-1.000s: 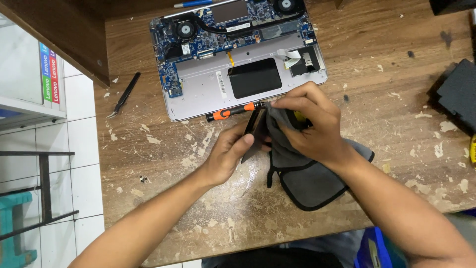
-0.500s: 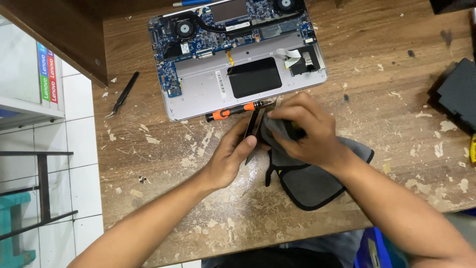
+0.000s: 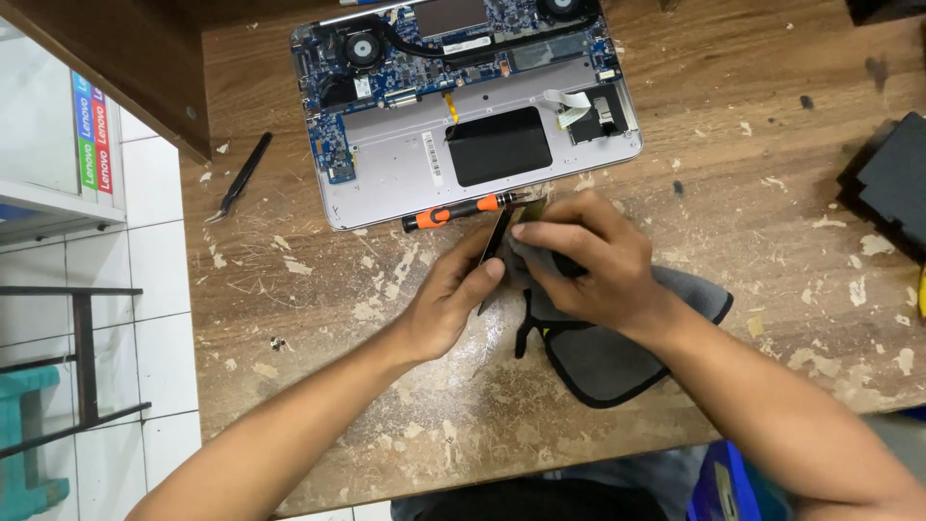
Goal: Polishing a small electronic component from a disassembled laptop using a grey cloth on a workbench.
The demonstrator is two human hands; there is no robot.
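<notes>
My left hand holds a thin dark flat part on its edge, just in front of the opened laptop. My right hand presses a fold of the grey cloth against that part. The rest of the cloth lies on the wooden table under my right wrist. An orange and black screwdriver lies along the laptop's front edge, just beyond my fingertips. The laptop's bottom cover is off, showing a blue board, two fans and a black rectangular pad.
Black tweezers lie on the table left of the laptop. A black box-like object sits at the right edge. The scuffed table ends at the left above a tiled floor, with a cabinet and metal frame there.
My hands and the part have stayed in nearly the same place; the right hand's fingers have shifted slightly over the cloth.
</notes>
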